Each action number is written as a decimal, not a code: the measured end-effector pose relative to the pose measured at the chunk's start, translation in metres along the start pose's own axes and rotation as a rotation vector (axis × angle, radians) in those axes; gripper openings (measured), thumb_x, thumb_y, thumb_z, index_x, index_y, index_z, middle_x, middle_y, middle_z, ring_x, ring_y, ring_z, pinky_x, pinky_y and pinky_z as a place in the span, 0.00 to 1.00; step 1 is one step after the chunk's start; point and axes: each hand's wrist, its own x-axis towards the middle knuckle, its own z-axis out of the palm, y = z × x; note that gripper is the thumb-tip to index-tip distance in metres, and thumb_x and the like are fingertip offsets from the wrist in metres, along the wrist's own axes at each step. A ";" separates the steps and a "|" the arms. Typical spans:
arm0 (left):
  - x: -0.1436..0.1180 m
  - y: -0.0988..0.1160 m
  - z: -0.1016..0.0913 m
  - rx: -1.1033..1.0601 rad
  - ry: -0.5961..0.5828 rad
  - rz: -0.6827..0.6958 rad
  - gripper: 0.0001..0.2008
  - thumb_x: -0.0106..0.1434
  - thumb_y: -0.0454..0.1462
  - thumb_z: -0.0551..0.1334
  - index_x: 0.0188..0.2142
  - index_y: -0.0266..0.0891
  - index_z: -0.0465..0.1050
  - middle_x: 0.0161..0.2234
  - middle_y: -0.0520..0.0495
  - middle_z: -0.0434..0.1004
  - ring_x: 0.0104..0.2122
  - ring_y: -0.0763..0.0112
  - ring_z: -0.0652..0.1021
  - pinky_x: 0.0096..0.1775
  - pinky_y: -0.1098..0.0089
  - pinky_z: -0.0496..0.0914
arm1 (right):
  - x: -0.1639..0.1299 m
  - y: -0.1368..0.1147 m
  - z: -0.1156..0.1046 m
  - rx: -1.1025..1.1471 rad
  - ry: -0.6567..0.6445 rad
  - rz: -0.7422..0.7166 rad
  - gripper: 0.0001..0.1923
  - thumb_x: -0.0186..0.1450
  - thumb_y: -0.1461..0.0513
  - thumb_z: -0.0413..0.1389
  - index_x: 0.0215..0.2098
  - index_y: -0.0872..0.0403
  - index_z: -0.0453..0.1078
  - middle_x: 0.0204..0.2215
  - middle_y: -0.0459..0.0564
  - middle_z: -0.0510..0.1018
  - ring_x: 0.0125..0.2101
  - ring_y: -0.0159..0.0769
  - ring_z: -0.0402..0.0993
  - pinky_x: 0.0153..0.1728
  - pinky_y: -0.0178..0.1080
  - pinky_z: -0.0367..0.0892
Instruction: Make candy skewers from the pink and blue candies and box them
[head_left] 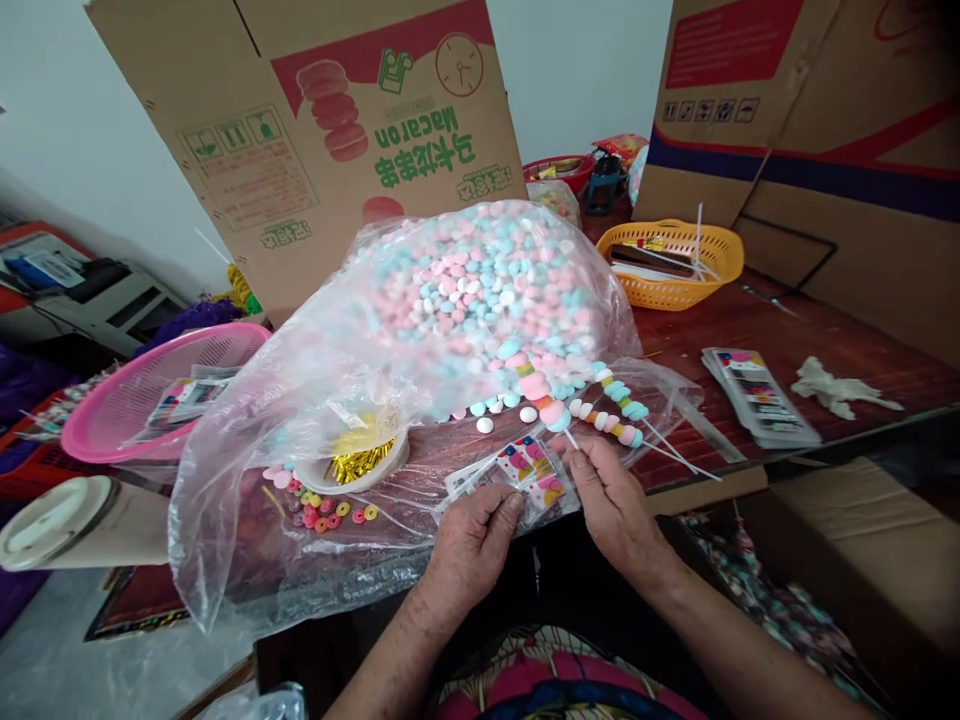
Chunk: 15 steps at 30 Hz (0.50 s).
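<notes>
Left hand (pixel 476 540): at the near edge of the worktop (pixel 780 335), fingers pressed together on a small printed packet (pixel 529 470), pinching its near end.
Right hand (pixel 611 500): just beside the left, fingers pinching the thin stick of a candy skewer (pixel 541 392) close above the packet.
Candy skewer: tilted away from the near edge, threaded with pink, white and blue discs, its far end lying against the big bag.
Second skewer (pixel 611 418): flat on the worktop just right of the held one, white sticks pointing toward the right edge.
Candy bag (pixel 465 300): large clear plastic, heaped with pastel discs, mid-worktop, mouth open toward the near edge.
Gold twist ties (pixel 360 460): in a shallow white dish under the plastic, left of the hands.
Ring candies (pixel 330 515): loose, near edge, beside the dish.
Yellow basket (pixel 671 262): far right side.
Pink basket (pixel 161 385): off the left edge.
</notes>
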 end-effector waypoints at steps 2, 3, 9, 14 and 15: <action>0.002 0.001 0.003 -0.017 -0.022 0.015 0.17 0.67 0.41 0.50 0.27 0.37 0.69 0.23 0.52 0.68 0.25 0.73 0.67 0.30 0.73 0.61 | 0.000 0.001 0.004 -0.053 -0.007 -0.058 0.13 0.67 0.56 0.40 0.32 0.51 0.62 0.24 0.48 0.75 0.25 0.36 0.70 0.27 0.37 0.66; 0.003 0.002 0.004 -0.027 -0.034 0.024 0.17 0.67 0.41 0.49 0.27 0.37 0.69 0.22 0.52 0.67 0.25 0.73 0.66 0.30 0.73 0.61 | 0.001 0.002 0.006 -0.090 -0.005 -0.107 0.12 0.67 0.57 0.40 0.32 0.51 0.62 0.23 0.48 0.74 0.23 0.36 0.70 0.26 0.37 0.66; 0.000 0.004 0.007 -0.095 -0.041 -0.031 0.09 0.61 0.41 0.59 0.34 0.37 0.72 0.26 0.52 0.72 0.26 0.73 0.69 0.30 0.73 0.63 | 0.009 0.010 0.015 -0.174 0.102 -0.204 0.10 0.66 0.59 0.41 0.34 0.52 0.61 0.20 0.47 0.72 0.20 0.36 0.67 0.21 0.36 0.61; -0.005 -0.006 0.008 0.003 0.018 0.021 0.11 0.63 0.39 0.57 0.28 0.38 0.73 0.22 0.52 0.72 0.24 0.73 0.70 0.30 0.73 0.64 | 0.015 0.014 0.010 -0.061 0.125 -0.092 0.11 0.67 0.57 0.42 0.33 0.52 0.61 0.20 0.44 0.70 0.19 0.33 0.65 0.22 0.34 0.62; -0.006 -0.009 0.006 -0.004 0.043 0.042 0.12 0.64 0.39 0.55 0.29 0.38 0.73 0.23 0.51 0.72 0.25 0.73 0.71 0.31 0.73 0.65 | 0.016 0.015 0.005 -0.039 0.132 -0.075 0.11 0.67 0.57 0.42 0.33 0.52 0.61 0.19 0.43 0.68 0.19 0.32 0.64 0.21 0.34 0.62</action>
